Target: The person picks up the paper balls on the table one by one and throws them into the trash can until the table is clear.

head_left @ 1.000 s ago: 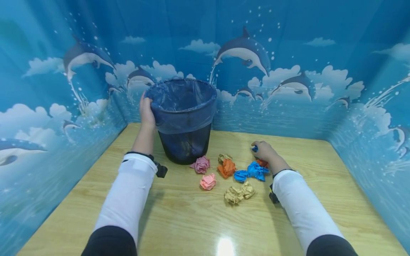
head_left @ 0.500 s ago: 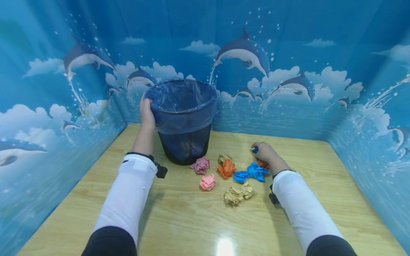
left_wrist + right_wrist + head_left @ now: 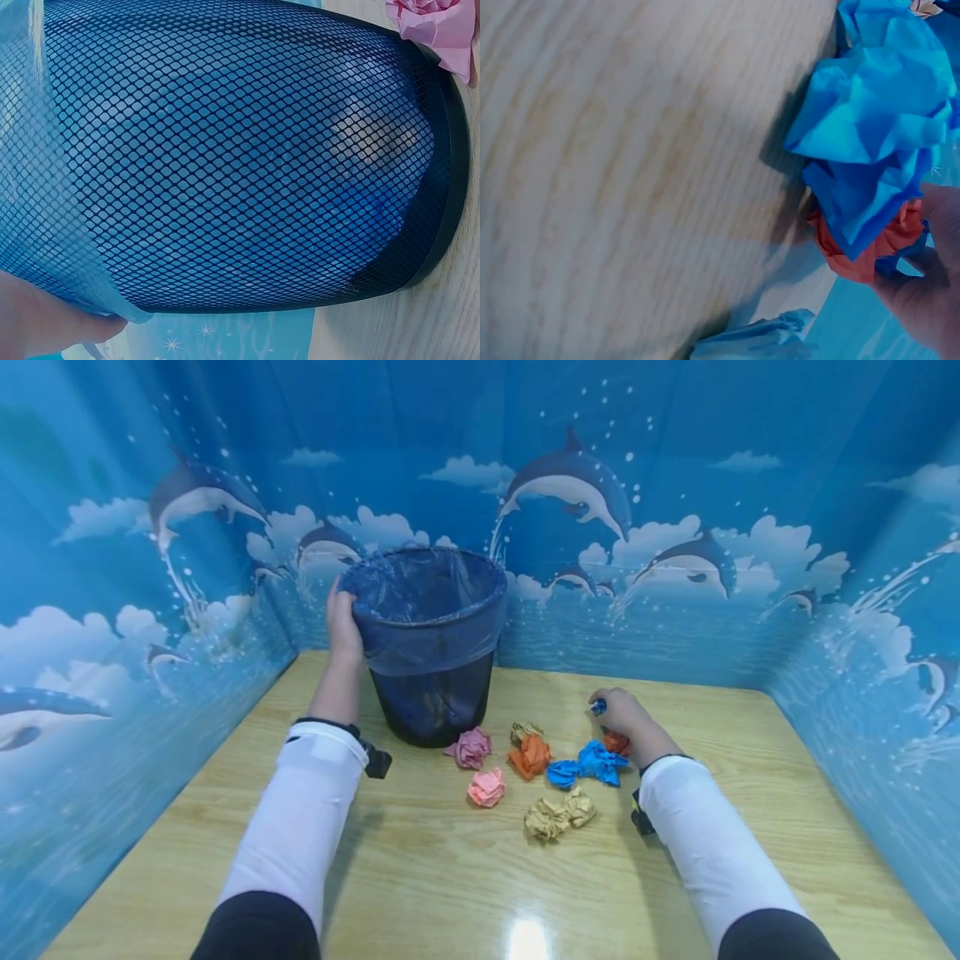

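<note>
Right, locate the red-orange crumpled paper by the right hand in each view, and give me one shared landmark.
Head: red-orange paper right of centre, just below the right hand, beside the larger bright blue paper.
Left wrist: not in it.
Right wrist: lower right, partly covered by that blue paper.
Shared landmark: the wooden table, in all three.

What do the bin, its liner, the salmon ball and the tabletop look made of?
Bin: dark, probably painted metal mesh, from the diamond grid; plastic is possible.
Liner: thin, shiny plastic film, since the bin shows through its wrinkled overhang.
Salmon ball: likely matte paper, holding crisp creases.
Tabletop: glossy, with wood grain and a bright reflection; wood or laminate, I can't tell.
</note>
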`<move>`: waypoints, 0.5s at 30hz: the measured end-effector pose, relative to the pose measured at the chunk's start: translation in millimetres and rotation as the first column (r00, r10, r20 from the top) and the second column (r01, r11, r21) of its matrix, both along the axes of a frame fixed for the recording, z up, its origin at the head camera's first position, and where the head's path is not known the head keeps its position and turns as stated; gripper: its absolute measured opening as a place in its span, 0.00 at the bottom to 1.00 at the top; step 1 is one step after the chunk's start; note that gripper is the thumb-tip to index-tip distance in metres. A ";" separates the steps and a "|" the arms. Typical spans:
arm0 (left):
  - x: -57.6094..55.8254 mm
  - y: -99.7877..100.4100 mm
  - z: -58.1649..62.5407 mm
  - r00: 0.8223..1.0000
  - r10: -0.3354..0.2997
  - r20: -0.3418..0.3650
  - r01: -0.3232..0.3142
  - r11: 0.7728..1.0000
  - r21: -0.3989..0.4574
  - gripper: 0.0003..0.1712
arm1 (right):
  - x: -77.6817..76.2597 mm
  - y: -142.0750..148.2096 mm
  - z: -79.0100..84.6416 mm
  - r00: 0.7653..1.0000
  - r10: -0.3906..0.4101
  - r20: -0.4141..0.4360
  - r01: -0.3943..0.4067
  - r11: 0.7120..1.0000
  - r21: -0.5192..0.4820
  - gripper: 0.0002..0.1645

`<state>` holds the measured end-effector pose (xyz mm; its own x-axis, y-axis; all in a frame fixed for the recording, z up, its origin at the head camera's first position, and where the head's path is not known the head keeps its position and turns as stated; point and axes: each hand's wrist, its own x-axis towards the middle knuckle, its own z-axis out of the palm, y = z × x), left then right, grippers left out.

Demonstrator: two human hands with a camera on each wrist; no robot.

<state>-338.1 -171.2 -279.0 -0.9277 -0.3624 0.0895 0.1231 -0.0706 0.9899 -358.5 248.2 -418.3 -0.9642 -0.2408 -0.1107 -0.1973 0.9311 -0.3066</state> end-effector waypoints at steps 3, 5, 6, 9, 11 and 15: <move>0.3 0.1 -0.1 1.000 0.001 -0.003 -0.001 1.000 -0.004 0.36 | -0.7 1.4 0.7 1.000 0.007 -0.008 -0.007 1.000 -0.008 0.25; 0.0 0.2 -0.5 1.000 0.001 -0.003 -0.001 1.000 -0.010 0.36 | -0.9 2.4 2.1 1.000 0.013 -0.013 -0.013 1.000 -0.012 0.26; 0.0 0.2 -0.5 1.000 0.001 -0.002 -0.001 1.000 -0.010 0.36 | -0.6 2.8 3.1 1.000 0.015 -0.019 -0.015 1.000 -0.013 0.26; -0.6 0.2 -0.6 1.000 0.005 0.002 -0.005 1.000 -0.013 0.36 | 0.1 3.3 7.0 1.000 0.007 -0.026 -0.008 1.000 -0.021 0.26; -0.9 0.2 -0.5 1.000 0.007 0.005 -0.007 1.000 -0.013 0.36 | 0.8 3.5 9.9 1.000 -0.006 -0.021 0.006 1.000 -0.028 0.25; -1.7 0.1 -0.3 1.000 0.012 0.012 -0.011 1.000 -0.016 0.36 | 2.4 3.7 15.4 1.000 -0.028 0.003 0.028 0.999 -0.039 0.25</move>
<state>-339.7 -171.1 -279.3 -0.9246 -0.3715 0.0839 0.1115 -0.0532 0.9923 -356.1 251.9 -402.9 -0.9704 -0.2177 -0.1043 -0.1703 0.9236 -0.3434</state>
